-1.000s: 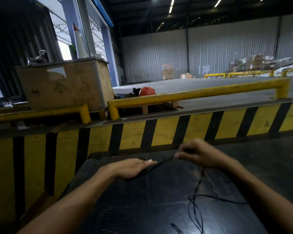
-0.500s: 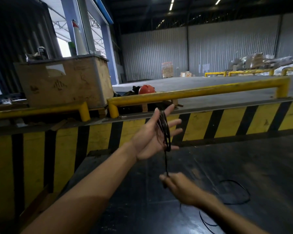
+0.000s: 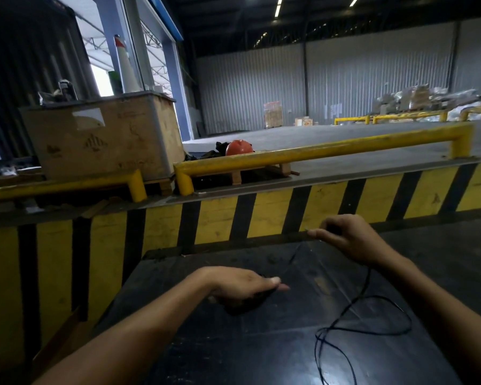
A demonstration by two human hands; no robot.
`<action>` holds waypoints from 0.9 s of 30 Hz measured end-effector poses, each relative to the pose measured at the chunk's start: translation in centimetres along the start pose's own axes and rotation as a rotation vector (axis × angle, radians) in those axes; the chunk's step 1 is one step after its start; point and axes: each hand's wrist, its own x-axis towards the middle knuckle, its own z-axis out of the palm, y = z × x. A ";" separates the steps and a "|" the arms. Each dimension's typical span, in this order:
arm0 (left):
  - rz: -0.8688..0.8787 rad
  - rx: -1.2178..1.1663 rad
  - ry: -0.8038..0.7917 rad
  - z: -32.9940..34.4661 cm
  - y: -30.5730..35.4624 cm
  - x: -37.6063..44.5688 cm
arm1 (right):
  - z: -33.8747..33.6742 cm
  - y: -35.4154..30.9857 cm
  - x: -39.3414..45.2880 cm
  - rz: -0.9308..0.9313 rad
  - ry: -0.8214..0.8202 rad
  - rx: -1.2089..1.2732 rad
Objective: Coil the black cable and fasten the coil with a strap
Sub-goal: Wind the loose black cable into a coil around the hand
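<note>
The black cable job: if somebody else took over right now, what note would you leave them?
Left hand: palm down on the black table, closed over a dark bundle, apparently the coiled part.
Right hand: raised, pinching the black cable and pulling a stretch taut.
Loose cable lies in loops on the table to the right.
Done: a few turns, it seems.
Left: coil the rest, then fasten with a strap; no strap is visible.
</note>
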 end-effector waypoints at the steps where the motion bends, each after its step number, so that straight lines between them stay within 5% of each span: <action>1: 0.096 -0.154 -0.111 0.5 1.0 -0.3 | 0.6 0.2 -0.1 0.011 0.049 0.015; 4: 0.459 -0.655 -0.222 0.5 4.0 -1.2 | 4.9 -0.2 -2.0 0.054 0.036 0.237; 7: 0.660 -0.894 0.028 -1.4 6.0 -1.5 | 11.5 -1.6 -5.5 0.071 -0.068 0.268; 10: 0.545 -0.713 0.324 -2.5 5.3 -0.4 | 15.8 -3.3 -8.0 -0.018 -0.258 0.202; 14: 0.265 -0.065 0.539 -2.0 1.4 0.8 | 13.5 -3.3 -6.9 -0.047 -0.430 0.058; 18: -0.022 0.216 0.438 -1.0 -2.5 0.4 | 6.7 -1.3 -3.9 0.034 -0.366 0.095; 21: -0.099 0.161 0.171 -0.1 -2.8 -0.1 | 2.6 -0.2 -1.8 0.030 -0.176 0.066; 25: 0.206 -0.351 -0.214 1.9 0.5 -1.3 | 2.6 -0.2 -0.7 0.037 -0.006 0.085; 27: 0.436 -0.649 -0.136 1.6 2.5 -1.7 | 4.8 -0.6 -1.9 0.081 -0.028 0.205</action>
